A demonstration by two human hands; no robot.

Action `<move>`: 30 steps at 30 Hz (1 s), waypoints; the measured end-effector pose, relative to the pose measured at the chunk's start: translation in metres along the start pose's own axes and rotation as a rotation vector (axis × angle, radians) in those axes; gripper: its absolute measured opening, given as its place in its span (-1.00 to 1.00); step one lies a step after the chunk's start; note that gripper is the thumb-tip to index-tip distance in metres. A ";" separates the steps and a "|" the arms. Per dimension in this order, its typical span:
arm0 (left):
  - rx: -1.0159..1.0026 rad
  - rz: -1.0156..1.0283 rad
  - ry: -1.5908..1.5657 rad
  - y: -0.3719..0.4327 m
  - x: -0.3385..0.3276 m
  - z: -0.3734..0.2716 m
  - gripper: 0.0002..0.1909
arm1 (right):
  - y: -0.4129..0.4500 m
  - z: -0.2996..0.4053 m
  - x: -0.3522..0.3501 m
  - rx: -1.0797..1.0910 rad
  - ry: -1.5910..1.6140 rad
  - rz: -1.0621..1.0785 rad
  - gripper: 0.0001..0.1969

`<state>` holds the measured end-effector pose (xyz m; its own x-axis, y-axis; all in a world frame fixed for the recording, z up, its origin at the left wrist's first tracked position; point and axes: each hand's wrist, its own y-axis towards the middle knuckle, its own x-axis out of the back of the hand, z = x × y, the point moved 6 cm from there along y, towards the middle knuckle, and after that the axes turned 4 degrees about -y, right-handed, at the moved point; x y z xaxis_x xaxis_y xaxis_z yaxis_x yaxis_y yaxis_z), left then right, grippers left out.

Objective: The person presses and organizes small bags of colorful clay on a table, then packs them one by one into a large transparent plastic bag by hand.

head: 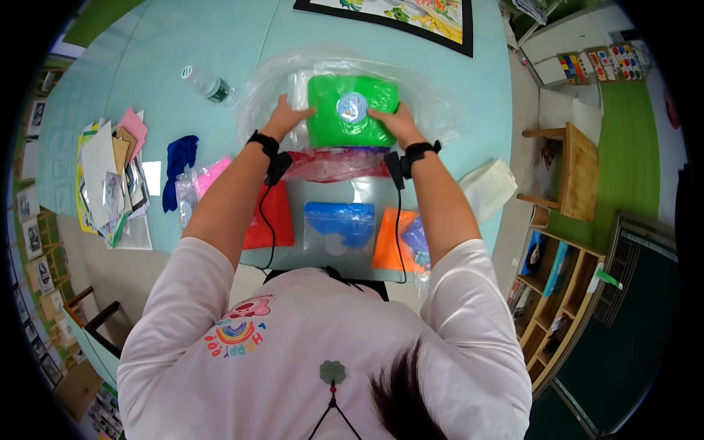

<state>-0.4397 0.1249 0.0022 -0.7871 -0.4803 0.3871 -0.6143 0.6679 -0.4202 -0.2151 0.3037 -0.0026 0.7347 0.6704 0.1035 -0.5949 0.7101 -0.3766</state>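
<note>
A bright green packet (333, 124) in clear plastic, with a round label on its front, is held between my two hands. My left hand (285, 118) grips its left side, with the thumb at the green edge and the fingers over clear plastic. On the right side, the thumb of my right hand (400, 125) presses on the green face, and its other fingers are partly hidden. Around and behind the packet spreads a large clear plastic bag (264, 82). Red plastic-wrapped material (335, 166) lies just below the packet.
Nearer me on the table (154, 49) lie a red packet (278, 220), a blue zip bag (338, 220) and an orange packet (388, 236). Leftward are a water bottle (206, 85), dark blue cloth (179, 165) and a paper pile (110, 176). A cream bag (489, 187) lies right.
</note>
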 end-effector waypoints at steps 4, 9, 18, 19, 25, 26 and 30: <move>-0.084 -0.013 0.035 0.004 -0.005 0.025 0.18 | -0.018 -0.005 -0.004 -0.005 -0.115 -0.058 -0.44; -0.134 0.075 -0.178 0.016 -0.014 0.017 0.03 | -0.010 0.001 -0.003 -0.087 -0.204 0.163 -0.39; 0.344 0.312 -0.134 0.001 0.000 0.001 -0.01 | -0.006 -0.024 0.001 -0.349 0.085 0.102 -0.41; 0.321 0.215 -0.135 0.009 0.003 0.009 0.02 | -0.005 -0.025 -0.003 -0.427 0.186 0.148 -0.43; 0.014 -0.115 0.406 0.005 0.027 0.023 -0.11 | -0.023 -0.009 -0.035 -0.469 0.596 0.170 -0.58; -0.069 -0.116 0.701 -0.015 0.025 0.008 -0.18 | -0.031 -0.013 -0.033 -0.420 0.716 0.127 -0.62; -0.250 0.157 1.116 -0.095 0.025 -0.015 -0.35 | -0.069 -0.012 -0.056 -0.471 0.949 0.022 -0.66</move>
<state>-0.4000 0.0584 0.0635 -0.2888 0.3049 0.9075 -0.3877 0.8295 -0.4021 -0.2113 0.2139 0.0062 0.7999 0.0954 -0.5925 -0.5742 0.4087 -0.7094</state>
